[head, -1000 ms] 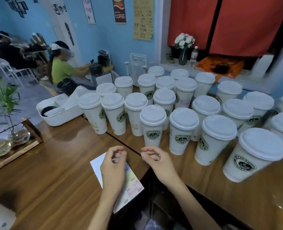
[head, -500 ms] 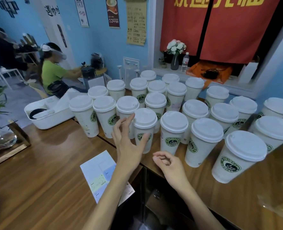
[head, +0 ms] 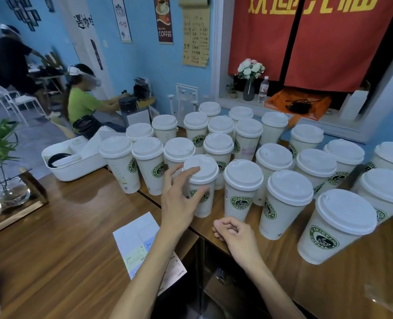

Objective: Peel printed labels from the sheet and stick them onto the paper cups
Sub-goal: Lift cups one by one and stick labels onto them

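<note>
left hand on a lidded cup, label sheet lying on the counter

from the left we see a white plastic tub (head: 75,166) on the brown wooden counter (head: 52,249), then the pale label sheet with coloured printed labels (head: 135,240) lying flat near the counter's edge, partly under our left forearm. our left hand (head: 179,203) reaches over it with fingers spread, curving round the nearest white paper cup with a white lid and green round logo (head: 201,180), fingertips at the lid's rim. just right, our right hand (head: 233,231) hovers low with fingers curled and thumb against forefinger; we cannot tell whether it pinches a label. more lidded cups crowd the counter rightward.
</note>
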`<state>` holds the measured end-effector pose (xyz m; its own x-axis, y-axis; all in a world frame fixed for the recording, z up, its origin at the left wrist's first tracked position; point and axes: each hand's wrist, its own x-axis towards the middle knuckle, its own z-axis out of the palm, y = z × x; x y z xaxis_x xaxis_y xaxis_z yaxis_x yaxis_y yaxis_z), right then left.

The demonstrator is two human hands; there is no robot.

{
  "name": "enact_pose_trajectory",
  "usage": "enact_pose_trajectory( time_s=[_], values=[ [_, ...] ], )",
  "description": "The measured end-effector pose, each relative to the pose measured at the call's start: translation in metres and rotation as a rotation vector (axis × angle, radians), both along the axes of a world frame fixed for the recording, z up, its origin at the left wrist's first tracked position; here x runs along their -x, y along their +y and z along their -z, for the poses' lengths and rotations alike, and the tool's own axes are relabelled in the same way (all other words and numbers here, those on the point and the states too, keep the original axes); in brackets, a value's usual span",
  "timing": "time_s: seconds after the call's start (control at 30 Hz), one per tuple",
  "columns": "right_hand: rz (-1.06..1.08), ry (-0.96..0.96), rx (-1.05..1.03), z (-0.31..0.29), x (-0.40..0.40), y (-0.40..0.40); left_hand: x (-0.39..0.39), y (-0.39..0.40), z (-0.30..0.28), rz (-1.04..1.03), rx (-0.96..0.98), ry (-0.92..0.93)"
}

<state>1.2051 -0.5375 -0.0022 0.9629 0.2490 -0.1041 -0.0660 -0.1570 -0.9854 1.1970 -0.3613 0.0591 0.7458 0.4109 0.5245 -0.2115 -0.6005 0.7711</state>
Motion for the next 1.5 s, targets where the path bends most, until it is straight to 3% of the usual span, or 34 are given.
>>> enact_pose_trajectory(
  time_s=[0.33,0.47,0.57,0.87,1.07,1.5],
  values=[
    [-0.014,-0.083,-0.083,-0.023,0.008,0.019,0.025,0.006,-0.031,0.021,0.076,-0.077],
    [-0.027,-0.272,-0.038,-0.029,0.016,0.042,0.047,0.023,-0.041,-0.028,0.129,-0.107],
    [-0.155,-0.342,-0.054,-0.034,0.02,0.064,0.067,0.039,-0.044,-0.081,0.129,-0.121],
    [-0.581,-0.252,-0.163,-0.05,0.04,0.175,0.144,0.1,-0.043,-0.361,0.068,-0.117],
    [-0.792,-0.234,-0.113,-0.031,0.07,0.245,0.196,0.141,-0.024,-0.603,0.034,-0.023],
    [-0.899,-0.229,-0.021,-0.008,0.089,0.283,0.217,0.163,0.005,-0.681,0.083,-0.061]
  ],
)
